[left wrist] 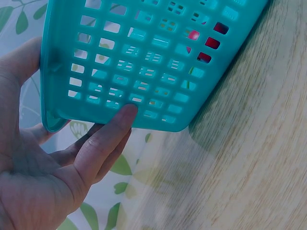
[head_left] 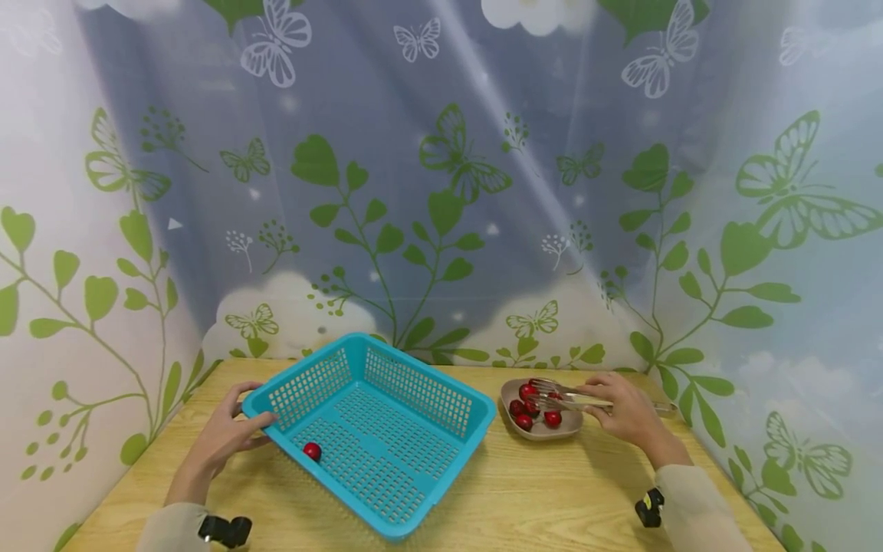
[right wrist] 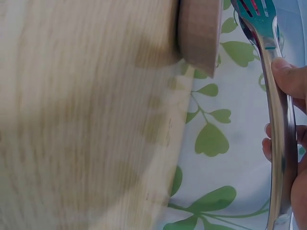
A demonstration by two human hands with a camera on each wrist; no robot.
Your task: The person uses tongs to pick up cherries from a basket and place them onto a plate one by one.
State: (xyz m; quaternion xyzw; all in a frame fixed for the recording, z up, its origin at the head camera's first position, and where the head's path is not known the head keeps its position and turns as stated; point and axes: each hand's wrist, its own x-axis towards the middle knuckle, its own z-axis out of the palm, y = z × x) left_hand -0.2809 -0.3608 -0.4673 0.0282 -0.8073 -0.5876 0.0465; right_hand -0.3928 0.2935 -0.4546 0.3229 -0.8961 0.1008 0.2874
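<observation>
My left hand (head_left: 222,431) grips the left corner of a blue plastic basket (head_left: 366,510), thumb on the rim and fingers against the outer wall (left wrist: 103,112). Inside the basket lies one small round red fruit (head_left: 313,451), partly seen through the holes in the left wrist view. My right hand (head_left: 624,406) holds metal tongs (head_left: 586,402) by the handles. The slotted tong heads are over a shallow beige bowl (head_left: 541,435) with several shiny red fruits (head_left: 553,418) in it. Whether the tips pinch a fruit cannot be made out.
Both things stand on a light wooden table (head_left: 538,498), the bowl right of the basket. A curtain (head_left: 386,230) printed with leaves and butterflies hangs behind and at both sides. Black wrist cameras (head_left: 648,507) sit on both sleeves.
</observation>
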